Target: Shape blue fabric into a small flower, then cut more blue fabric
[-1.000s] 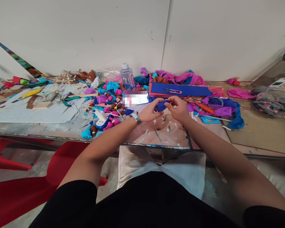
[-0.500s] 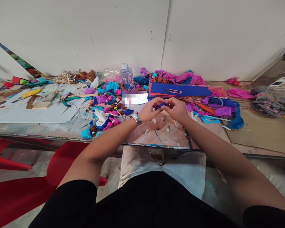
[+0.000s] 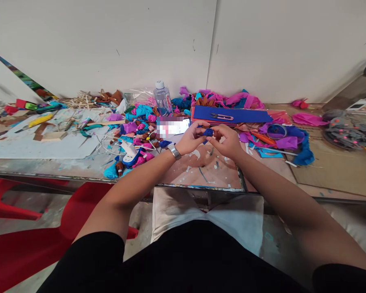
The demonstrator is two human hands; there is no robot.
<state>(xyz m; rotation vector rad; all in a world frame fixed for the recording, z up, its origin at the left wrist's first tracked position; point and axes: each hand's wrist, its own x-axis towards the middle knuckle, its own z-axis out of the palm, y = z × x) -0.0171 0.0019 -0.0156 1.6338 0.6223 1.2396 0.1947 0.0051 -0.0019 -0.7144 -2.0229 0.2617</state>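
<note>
Between my two hands is a small dark blue rolled paper flower (image 3: 208,132), held just above the near side of the table. My left hand (image 3: 191,139), with a metal watch (image 3: 174,151) at its wrist, grips the flower from the left with thumb and fingers. From the right, the fingertips of my right hand (image 3: 227,141) pinch it too. Behind the hands lies a stack of blue and red paper strips (image 3: 240,115), with pink-handled thread snips (image 3: 222,116) on top. A lit phone (image 3: 181,126) lies beyond my left hand, partly blurred out.
A plastic bottle (image 3: 162,99) stands behind a heap of coloured paper flowers (image 3: 143,112). Left of my arm are a power strip (image 3: 130,156), pliers (image 3: 90,129) and a yellow-handled cutter (image 3: 40,119). A tape roll (image 3: 276,131) rests among paper scraps at right. Red chairs (image 3: 79,207) stand lower left.
The blue paper flower has turned upward between my fingers, so more of its rolled top shows. My left hand has shifted slightly, and its fingers have opened a little around the flower.
</note>
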